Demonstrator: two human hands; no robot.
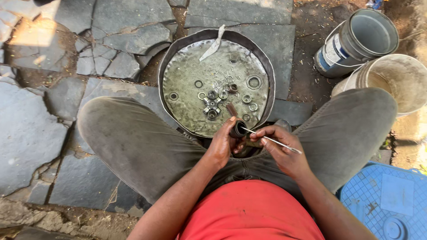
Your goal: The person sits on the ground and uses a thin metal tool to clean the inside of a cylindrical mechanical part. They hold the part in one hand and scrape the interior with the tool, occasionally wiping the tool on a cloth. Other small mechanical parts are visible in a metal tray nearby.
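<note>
Ground: cracked grey stone slabs [40, 133] with dirt in the gaps, filling the left and top of the frame; sunlit, dusty, rough.
Pan: round, shallow metal pan [266, 73] at upper centre, dull and stained, rim dented; holds a film of oily liquid and a pale strip [213, 44] leaning over the top edge.
Loose parts: washers, rings and nuts scattered in the pan, a cross-shaped joint [212, 106] near its lower middle, a large hexagonal nut [254, 82] to the right; all steel, greasy, small.
Left hand: at centre frame, just below the pan's rim, fingers closed round a small dark cup [239, 130], open mouth facing right; thumb on top.
Right hand: just right of centre, pinching a thin metal rod [272, 141] between thumb and fingers; tip touching the mouth of the cup, tail pointing down to the right.
Step in hand: apparently picking or scraping inside the cup with the rod, held over the lap between the knees.
Next move calls for: probably a steady left grip and a fine, light turn of the rod tip inside the narrow bore; slippery grease likely.
Buckets: two at upper right, one grey with a label [356, 42], one pale and grimy [396, 80]; cylindrical plastic.
Crate: blue gridded plastic [391, 200], lower right.
Clothing: grey dusty trousers, red shirt at bottom centre.
</note>
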